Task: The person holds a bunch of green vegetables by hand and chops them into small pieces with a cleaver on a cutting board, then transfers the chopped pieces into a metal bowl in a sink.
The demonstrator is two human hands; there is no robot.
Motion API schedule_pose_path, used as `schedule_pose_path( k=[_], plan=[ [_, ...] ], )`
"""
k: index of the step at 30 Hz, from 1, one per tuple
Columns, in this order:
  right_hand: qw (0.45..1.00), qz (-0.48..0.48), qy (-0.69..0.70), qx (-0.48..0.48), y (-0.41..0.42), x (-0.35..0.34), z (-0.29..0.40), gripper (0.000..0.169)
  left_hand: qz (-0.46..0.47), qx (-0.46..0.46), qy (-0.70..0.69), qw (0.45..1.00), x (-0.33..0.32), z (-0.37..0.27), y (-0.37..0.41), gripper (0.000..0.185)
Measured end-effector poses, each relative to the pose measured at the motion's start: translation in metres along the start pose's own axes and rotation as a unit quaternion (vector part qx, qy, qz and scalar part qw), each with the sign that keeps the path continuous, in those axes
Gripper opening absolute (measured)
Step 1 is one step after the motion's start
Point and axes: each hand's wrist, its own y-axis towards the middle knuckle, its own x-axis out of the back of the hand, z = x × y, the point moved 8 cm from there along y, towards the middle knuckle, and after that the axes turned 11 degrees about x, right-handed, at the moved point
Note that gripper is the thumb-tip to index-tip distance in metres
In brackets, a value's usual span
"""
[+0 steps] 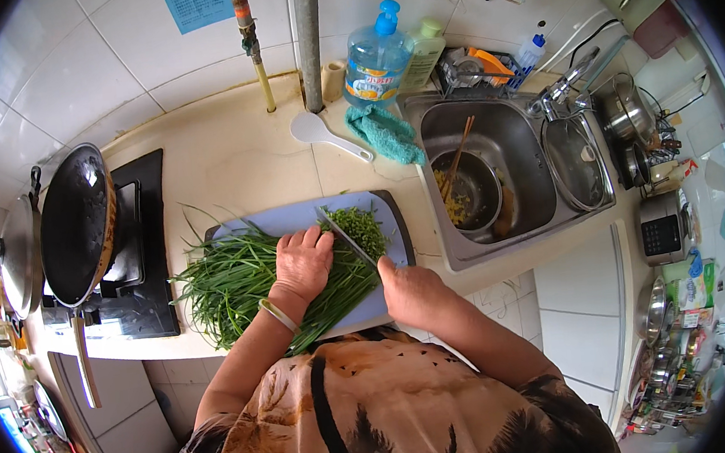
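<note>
A large bunch of green garlic chives (231,277) lies across the blue cutting board (394,223), its left ends spilling onto the counter. My left hand (304,261) presses down on the chives, fingers curled close to the blade. In my right hand (410,290) is the handle of a kitchen knife (351,240), its blade slanting up and left across the board. To the right of the blade sits a heap of finely chopped chives (359,227). The knife's handle is mostly hidden in my fist.
Left of the board, a black wok (78,225) stands on a gas stove (151,245), its handle jutting past the counter's front edge. A white rice paddle (325,136) and a teal cloth (383,135) lie behind the board. A metal pot (485,183) with chopsticks sits in the sink (536,211).
</note>
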Motion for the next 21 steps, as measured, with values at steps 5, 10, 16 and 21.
schedule_pose_path(
  k=[5,10,16,21],
  plan=[
    [0.999,-0.035,-0.021,0.028,0.036,-0.015,0.001,0.025,0.029,0.007,-0.008,1.000,-0.010,0.003,-0.001,0.020],
    [0.998,-0.060,-0.002,0.007,0.068,-0.019,-0.005,0.026,-0.001,0.008,-0.012,1.000,-0.005,0.006,-0.001,0.019],
    [0.986,-0.162,0.024,0.021,0.043,-0.003,-0.028,0.025,-0.044,0.020,-0.032,0.998,0.002,0.006,0.001,0.017],
    [0.997,-0.067,-0.007,0.033,0.002,0.016,0.003,0.021,-0.035,0.024,-0.045,0.998,0.001,0.007,-0.003,0.017]
  ],
)
